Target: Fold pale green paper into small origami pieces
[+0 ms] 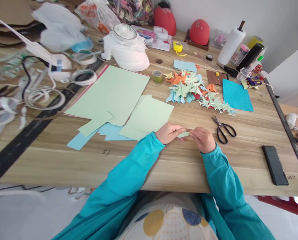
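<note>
The left hand and right hand each pinch one end of a small pale-green folded paper piece, low over the near middle of the wooden bench. The fold probably goes best with edges aligned and the crease pressed firmly. Black scissors lie just right.

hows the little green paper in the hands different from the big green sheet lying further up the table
The small green paper is a narrow sliver; the big green sheet is broad and rectangular. The small green paper is pinched between the left hand and the right hand, while the big green sheet lies flat on the table with no hand on it. Both are the same pale green.
</note>
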A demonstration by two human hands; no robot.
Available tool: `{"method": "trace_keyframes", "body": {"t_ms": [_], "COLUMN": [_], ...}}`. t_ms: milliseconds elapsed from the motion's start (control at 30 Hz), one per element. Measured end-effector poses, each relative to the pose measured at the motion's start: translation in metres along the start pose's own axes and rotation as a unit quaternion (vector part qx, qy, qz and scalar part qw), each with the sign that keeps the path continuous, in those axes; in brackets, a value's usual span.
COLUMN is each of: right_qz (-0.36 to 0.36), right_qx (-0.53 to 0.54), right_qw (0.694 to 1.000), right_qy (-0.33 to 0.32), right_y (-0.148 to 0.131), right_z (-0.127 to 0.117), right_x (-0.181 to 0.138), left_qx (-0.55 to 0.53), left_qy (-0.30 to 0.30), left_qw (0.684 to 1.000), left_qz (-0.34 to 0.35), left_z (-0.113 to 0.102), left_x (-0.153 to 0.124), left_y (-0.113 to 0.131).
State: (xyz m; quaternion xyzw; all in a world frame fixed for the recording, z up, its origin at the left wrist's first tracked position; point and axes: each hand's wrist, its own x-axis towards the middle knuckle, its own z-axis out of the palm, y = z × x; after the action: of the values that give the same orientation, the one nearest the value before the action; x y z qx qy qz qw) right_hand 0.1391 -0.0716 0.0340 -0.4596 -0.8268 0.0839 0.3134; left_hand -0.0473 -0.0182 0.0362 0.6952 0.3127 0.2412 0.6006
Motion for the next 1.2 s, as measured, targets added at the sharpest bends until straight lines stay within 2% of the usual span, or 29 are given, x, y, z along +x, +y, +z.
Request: {"method": "trace_keyframes", "body": {"t_ms": [133,200,300,567,700,833,933,1200], "right_qz": [0.004,0.002,-0.003,0.022,0.108,0.234,0.284,0.263], "right_qx": [-0.007,-0.008,-0.009,-0.01,0.082,0.21,0.268,0.319], "right_qw": [1.0,1.0,1.0,1.0,0.991,0.948,0.917,0.909], "right_qy": [0.004,0.005,0.004,-0.006,-0.018,-0.056,-0.082,-0.046], "right_y": [-0.001,-0.002,-0.003,-0.006,-0.008,-0.007,-0.005,-0.006], "right_z": [0.0,0.0,0.0,0.002,0.004,0.003,0.002,0.002], "right_x": [0.0,0.0,0.001,0.0,0.001,0.002,0.002,0.003], "left_qx": [0.099,0.116,0.084,0.011,-0.096,-0.162,-0.173,-0.201], "left_qy": [0.096,0.114,0.101,0.051,0.031,0.011,0.006,0.013], "left_qw": [0.989,0.984,0.987,0.998,0.994,0.982,0.979,0.974], "left_qz": [0.057,0.079,0.088,0.03,-0.047,-0.095,-0.104,-0.104], "left_z": [0.003,0.005,0.007,0.008,0.009,0.012,0.012,0.011], "left_x": [0.002,0.002,0.001,0.001,0.003,0.005,0.005,0.006], "left_y": [-0.005,-0.005,-0.004,-0.004,-0.002,-0.002,-0.004,0.001]}}
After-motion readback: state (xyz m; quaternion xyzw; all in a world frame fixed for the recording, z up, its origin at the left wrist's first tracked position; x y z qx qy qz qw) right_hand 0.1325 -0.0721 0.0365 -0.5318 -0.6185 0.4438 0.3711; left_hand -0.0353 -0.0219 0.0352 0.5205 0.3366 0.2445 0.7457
